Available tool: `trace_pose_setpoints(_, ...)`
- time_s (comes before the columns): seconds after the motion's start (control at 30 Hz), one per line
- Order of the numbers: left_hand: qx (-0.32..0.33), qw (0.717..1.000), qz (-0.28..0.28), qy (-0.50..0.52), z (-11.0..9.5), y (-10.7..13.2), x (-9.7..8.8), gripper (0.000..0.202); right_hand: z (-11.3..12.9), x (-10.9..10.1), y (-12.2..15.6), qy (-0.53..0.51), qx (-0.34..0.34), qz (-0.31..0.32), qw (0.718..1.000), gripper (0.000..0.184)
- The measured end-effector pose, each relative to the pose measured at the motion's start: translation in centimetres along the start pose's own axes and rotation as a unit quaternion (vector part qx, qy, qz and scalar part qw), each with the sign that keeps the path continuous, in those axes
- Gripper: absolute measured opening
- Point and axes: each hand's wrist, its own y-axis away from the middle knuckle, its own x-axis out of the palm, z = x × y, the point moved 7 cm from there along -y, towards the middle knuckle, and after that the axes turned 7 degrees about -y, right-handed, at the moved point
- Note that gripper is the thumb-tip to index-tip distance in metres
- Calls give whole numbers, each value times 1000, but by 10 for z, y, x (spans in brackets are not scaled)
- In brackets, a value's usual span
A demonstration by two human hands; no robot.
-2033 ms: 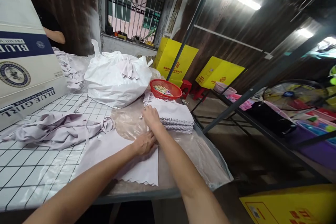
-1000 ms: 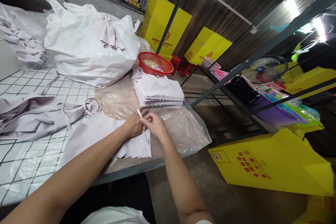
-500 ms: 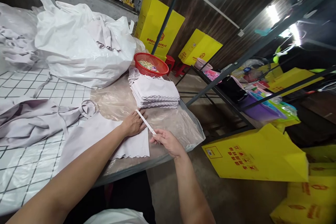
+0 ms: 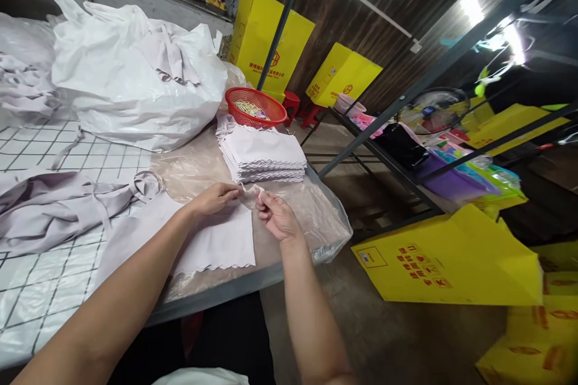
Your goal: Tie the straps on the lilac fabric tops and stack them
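Observation:
Between my two hands runs a narrow white strip (image 4: 248, 189), now slack and curled. My left hand (image 4: 215, 198) pinches one end, just above a pale lilac fabric piece (image 4: 221, 240) with a wavy cut edge. My right hand (image 4: 279, 216) grips the strip's other end, which is bunched at the fingertips. Just beyond the hands lies a thick stack of pale fabric pieces (image 4: 268, 153) with scalloped edges. Behind that stack, a red mesh basket (image 4: 232, 109) holds a heap of small thin bands.
A big white plastic bag (image 4: 108, 81) with fabric inside sits at the back left. Crumpled lilac fabric (image 4: 49, 216) lies on the checked cloth (image 4: 27, 307). To the right stand a metal-framed rack (image 4: 392, 183) and yellow bags (image 4: 451, 258).
My right hand has moved up and left, closer to my left hand. The strip was stretched straight and now sags in a loop. My left hand has lifted from flat to a pinch.

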Motion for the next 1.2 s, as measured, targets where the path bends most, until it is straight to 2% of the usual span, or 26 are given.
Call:
trace_pose_setpoints(0.1,-37,998,25,35,9,-1,-6,42,27,17,-22,6,-46,22,999,41)
trace_pose_setpoints(0.2,-82,995,-44,32,22,0,-26,40,57,35,-39,31,-81,65,994,40)
trace_pose_setpoints(0.3,-63,992,-112,-11,23,1,-42,37,76,48,-53,61,-82,91,991,41)
trace_pose_setpoints(0.4,-39,989,-136,-32,21,-1,-40,43,82,56,-66,76,-77,87,990,40)
trace_pose_setpoints(0.5,-25,990,-138,-22,20,-6,-25,47,84,61,-72,84,-81,70,991,36)
trace_pose_setpoints(0.6,-25,989,-146,-25,22,-12,-11,31,80,67,-64,82,-91,76,990,34)
trace_pose_setpoints(0.67,-36,987,-154,-26,26,-15,-8,28,71,68,-50,77,-92,89,989,34)
trace_pose_setpoints(0.93,-68,980,-179,-57,36,-14,-13,27,3,44,13,132,-2,131,983,26)
trace_pose_setpoints(1.1,-69,974,-190,-100,29,-11,-16,22,-14,34,39,122,60,192,972,26)
trace_pose_setpoints(1.2,-74,972,-188,-119,28,-10,-17,22,-16,30,44,116,71,209,968,28)
